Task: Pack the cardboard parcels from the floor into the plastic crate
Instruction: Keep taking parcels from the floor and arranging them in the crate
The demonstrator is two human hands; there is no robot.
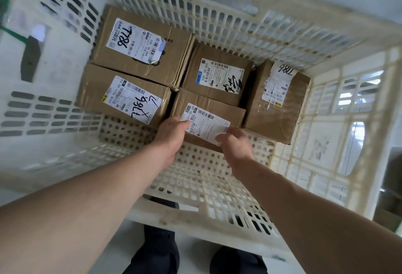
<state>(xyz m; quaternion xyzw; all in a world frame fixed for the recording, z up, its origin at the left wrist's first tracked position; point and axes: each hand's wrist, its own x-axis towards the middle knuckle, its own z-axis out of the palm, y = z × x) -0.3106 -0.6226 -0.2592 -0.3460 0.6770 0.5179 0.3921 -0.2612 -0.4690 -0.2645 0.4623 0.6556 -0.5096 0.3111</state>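
Five cardboard parcels lie inside the plastic crate [282,41], packed against its far wall. Four sit flat; one parcel [277,102] at the right stands tilted against the side wall. The nearest parcel [208,119] is being seated: the left hand [171,133] grips its near-left edge with fingers curled, and the right hand [233,143] pinches its near-right corner. The near half of the crate floor is bare. Parcels remaining on the floor outside cannot be seen, so the remaining count cannot be judged.
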